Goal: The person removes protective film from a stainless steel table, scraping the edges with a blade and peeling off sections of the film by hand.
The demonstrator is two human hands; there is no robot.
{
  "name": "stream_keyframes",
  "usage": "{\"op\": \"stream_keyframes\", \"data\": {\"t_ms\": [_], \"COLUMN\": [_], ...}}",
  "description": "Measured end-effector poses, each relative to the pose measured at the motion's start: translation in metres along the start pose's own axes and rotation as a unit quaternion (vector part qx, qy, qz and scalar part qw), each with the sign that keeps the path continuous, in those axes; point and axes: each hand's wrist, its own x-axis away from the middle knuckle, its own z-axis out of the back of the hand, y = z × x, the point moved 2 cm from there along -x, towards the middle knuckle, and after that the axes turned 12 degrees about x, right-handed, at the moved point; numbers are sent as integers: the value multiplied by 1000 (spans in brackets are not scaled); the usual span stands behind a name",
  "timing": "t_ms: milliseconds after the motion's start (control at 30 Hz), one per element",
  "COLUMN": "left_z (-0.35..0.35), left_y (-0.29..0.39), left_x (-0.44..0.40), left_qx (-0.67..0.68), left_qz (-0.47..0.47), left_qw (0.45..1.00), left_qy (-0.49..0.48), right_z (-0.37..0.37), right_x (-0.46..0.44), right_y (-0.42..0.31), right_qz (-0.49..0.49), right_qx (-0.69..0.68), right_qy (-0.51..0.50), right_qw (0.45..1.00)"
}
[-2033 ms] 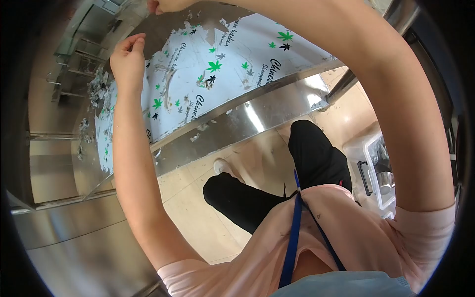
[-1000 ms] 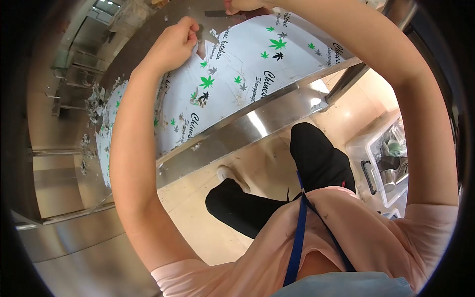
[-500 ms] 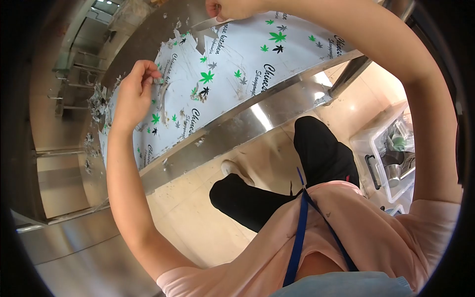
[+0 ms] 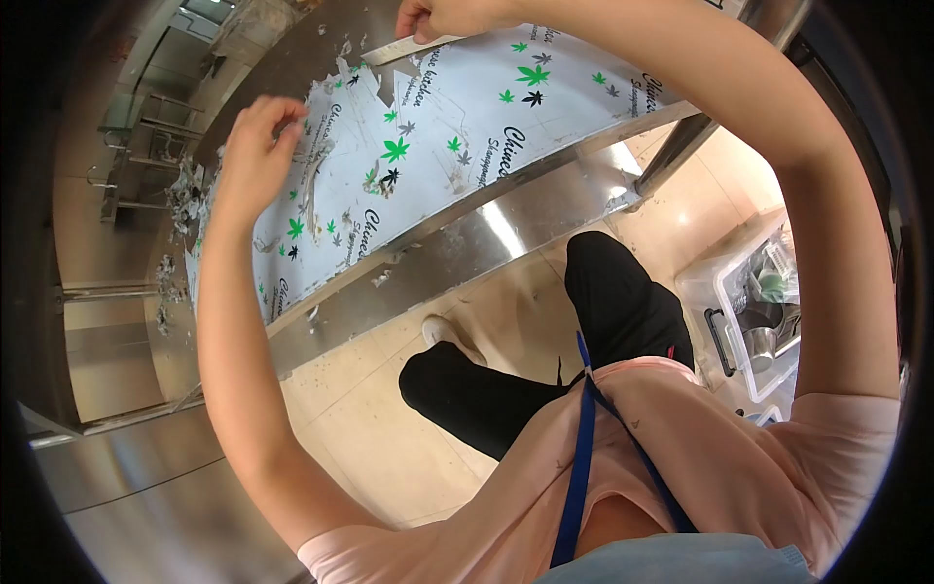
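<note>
My right hand (image 4: 455, 18) is at the top of the view, its fingers closed on a flat, pale, straight-edged strip (image 4: 399, 50). The strip lies low over the torn edge of a white protective film (image 4: 438, 136) printed with green and black leaves and lettering. A loose flap of film (image 4: 382, 88) sticks up just below the strip. My left hand (image 4: 255, 156) hovers over the film's left part, thumb and fingers loosely bent and apart, with nothing visible between them. The film covers part of a metal surface (image 4: 282, 58).
Crumpled film scraps (image 4: 185, 200) lie along the metal's left side. A metal leg (image 4: 666, 146) stands at right. Beyond it, on the tiled floor (image 4: 370, 428), is a clear plastic bin (image 4: 725, 292) holding metal ware. A metal rack (image 4: 161, 156) is at far left.
My left hand has moved up and left, its fingers loosening from a pinch. The right hand has shifted slightly left with the strip. The whole view has drifted slightly.
</note>
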Motion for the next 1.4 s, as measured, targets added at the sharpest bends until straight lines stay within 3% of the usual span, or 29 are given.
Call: {"op": "stream_keyframes", "data": {"t_ms": [167,467,667,767,867,967,1267,1400], "left_z": [-43,-62,-53,-49,-52,-44,-57,-58], "left_y": [12,17,21,24,19,19,15,11], "left_x": [-52,-70,-61,-60,-51,-49,-60,-64], "left_qx": [122,157,172,153,142,239,177,196], "left_qz": [47,105,131,118,59,114,98,109], "left_qw": [991,982,976,981,987,962,974,969], "left_qy": [12,-18,-36,-4,-52,-57,-105,-103], "right_z": [-2,1,12,12,13,2,3,9], "right_x": [-4,0,7,8,8,-2,-13,-11], "right_y": [4,-3,-11,-10,-10,2,-16,-19], "right_qz": [9,11,-15,14,-47,-10,75,63], "right_qx": [17,10,-172,-163,-159,23,131,95], "right_qy": [-40,24,-43,-30,-13,-16,-158,-165], "right_qw": [999,1000,984,986,986,1000,976,980]}}
